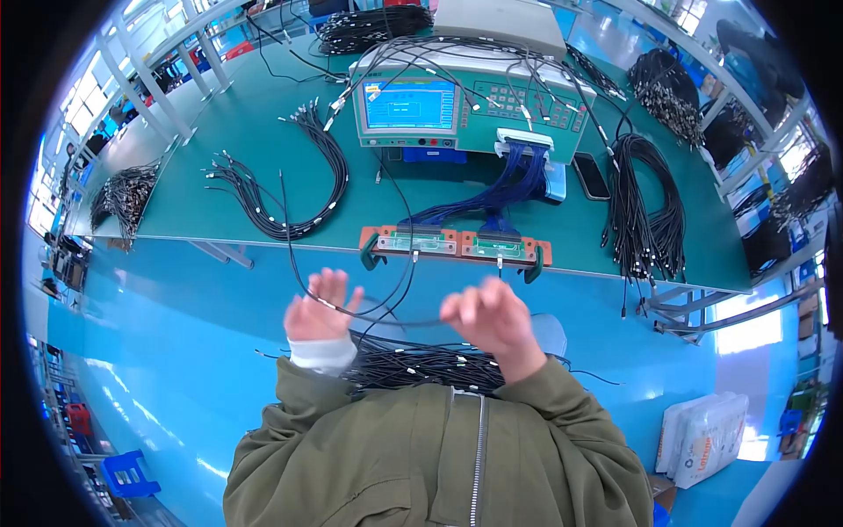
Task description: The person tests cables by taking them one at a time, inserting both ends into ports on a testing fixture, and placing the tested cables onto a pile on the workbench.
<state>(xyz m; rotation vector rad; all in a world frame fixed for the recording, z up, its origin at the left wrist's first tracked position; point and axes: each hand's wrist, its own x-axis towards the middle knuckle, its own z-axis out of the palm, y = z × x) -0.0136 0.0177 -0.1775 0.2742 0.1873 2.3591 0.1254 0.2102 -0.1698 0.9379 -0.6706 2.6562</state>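
My left hand is raised with its fingers stretched up, a black cable looping past its palm and thumb. My right hand has its fingers curled, and a blurred stretch of cable runs into its fingertips. In front of both hands, a test fixture with two green boards is clamped to the table edge. Thin cable plugs stand in its front side. Across my lap lies a pile of black cables.
Behind the fixture stands a tester with a lit screen, joined by a blue wire harness. Cable bundles lie left and right on the green table. A phone rests beside the tester. White bags are on the floor.
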